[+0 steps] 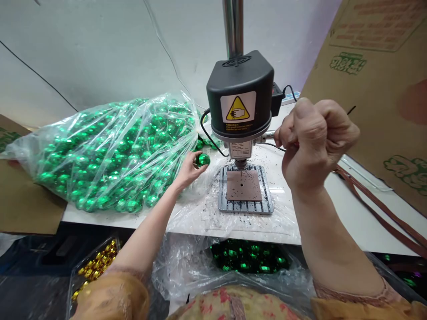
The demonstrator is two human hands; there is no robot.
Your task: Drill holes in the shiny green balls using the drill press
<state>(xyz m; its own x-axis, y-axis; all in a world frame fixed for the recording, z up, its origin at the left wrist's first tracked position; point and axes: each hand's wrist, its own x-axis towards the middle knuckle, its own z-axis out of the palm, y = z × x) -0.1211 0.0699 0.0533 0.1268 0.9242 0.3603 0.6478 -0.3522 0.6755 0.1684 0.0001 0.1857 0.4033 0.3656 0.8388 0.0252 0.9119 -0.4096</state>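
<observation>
While the left hand (191,170) pinches a green ball (203,159) beside the stuffed bag (110,164), the right hand (312,140) wraps the drill press (238,95) lever (268,135); I'd call this loading, the ball next needing centring on the brown pad (235,188).

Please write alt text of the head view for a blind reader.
A person's left hand holds a shiny green ball beside a black bench drill, the right hand closed at its side lever. A clear bag of green balls lies at left; a brown pad with a hole sits under the drill.
</observation>
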